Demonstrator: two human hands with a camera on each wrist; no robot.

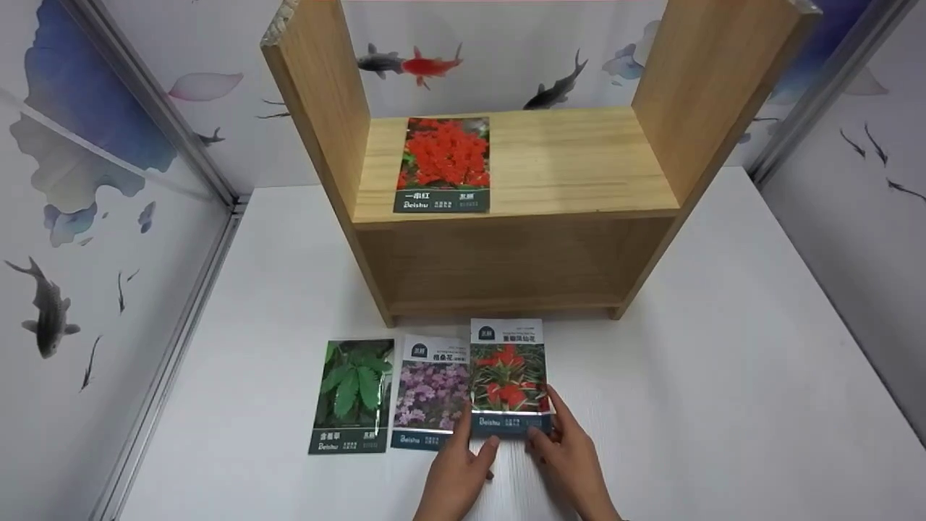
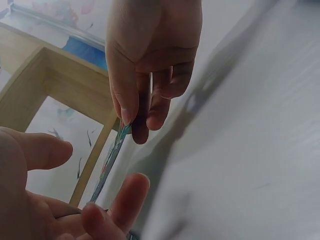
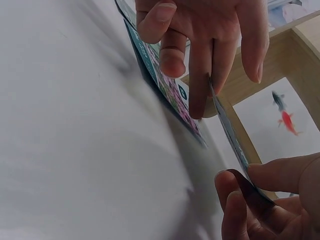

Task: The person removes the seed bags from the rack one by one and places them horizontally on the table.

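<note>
The right hand (image 1: 569, 450) pinched the red-flower seed packet (image 1: 508, 376) above the white table (image 1: 723, 405); the left hand (image 1: 456, 465), thumb apart, touched its nine-o'clock edge with extended fingers. A purple-flower packet (image 1: 430, 394) and a leaf packet (image 1: 352, 396) lay toward nine o'clock, a wooden shelf (image 1: 579, 163) at twelve

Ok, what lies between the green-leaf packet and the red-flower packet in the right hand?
The purple-flower packet lies between the green-leaf packet and the held red-flower packet, as the head view shows.
</note>
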